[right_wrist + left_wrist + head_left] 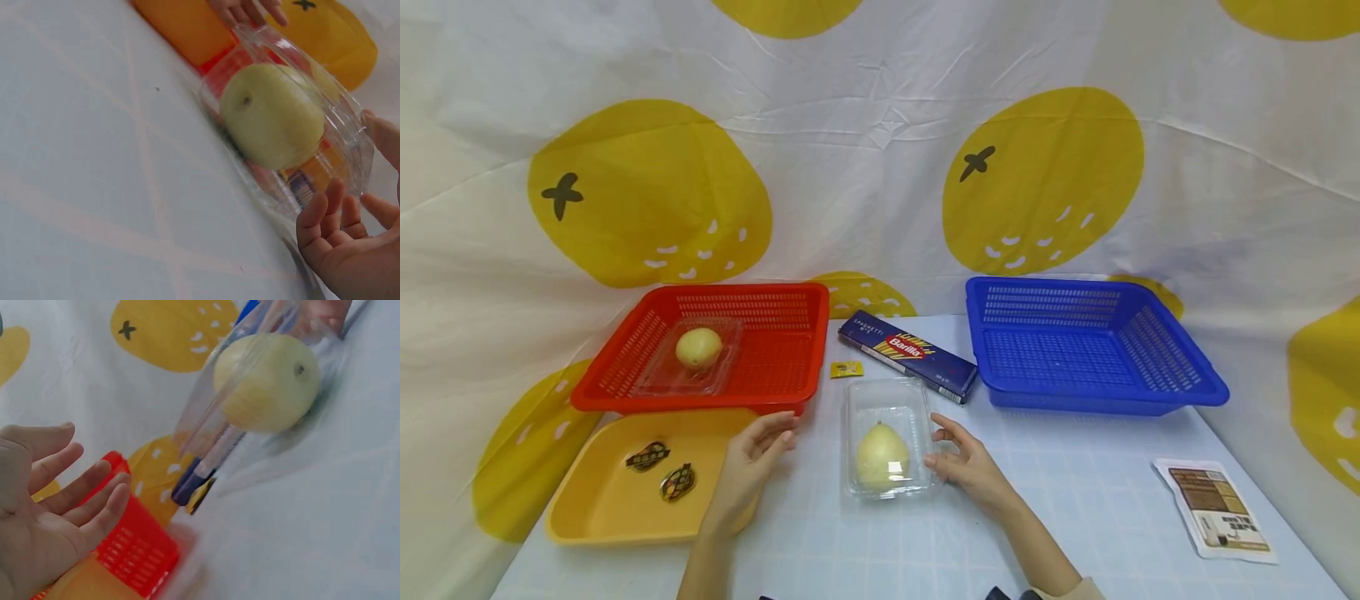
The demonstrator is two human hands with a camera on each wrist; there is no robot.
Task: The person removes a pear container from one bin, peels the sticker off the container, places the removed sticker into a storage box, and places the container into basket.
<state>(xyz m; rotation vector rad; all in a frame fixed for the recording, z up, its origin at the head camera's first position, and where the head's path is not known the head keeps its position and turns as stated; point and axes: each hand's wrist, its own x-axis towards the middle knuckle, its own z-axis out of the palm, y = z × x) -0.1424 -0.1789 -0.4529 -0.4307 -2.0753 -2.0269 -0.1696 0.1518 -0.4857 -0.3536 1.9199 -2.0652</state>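
Note:
A clear plastic clamshell box (891, 396) stands closed in the middle of the table, with a pale yellow-green pear (882, 457) inside. At its right side is my right hand (972, 468), fingers loosely bent; the fingertips are at the box's edge, and whether they touch it is hard to tell. My left hand (751, 467) hovers over the right end of the yellow tray (625, 517), apart from the box. Its fingers are spread and relaxed in the left wrist view, holding nothing. Two dark, gold-edged stickers or labels (678, 482) lie in the tray.
Behind the tray, a red basket (775, 403) contains another clear box with a pear (698, 348). A blue basket (1097, 400) stands at the back right. Between them lie a spaghetti box (910, 354) and a small yellow packet (847, 369). A white-and-brown pouch (1214, 509) lies far right.

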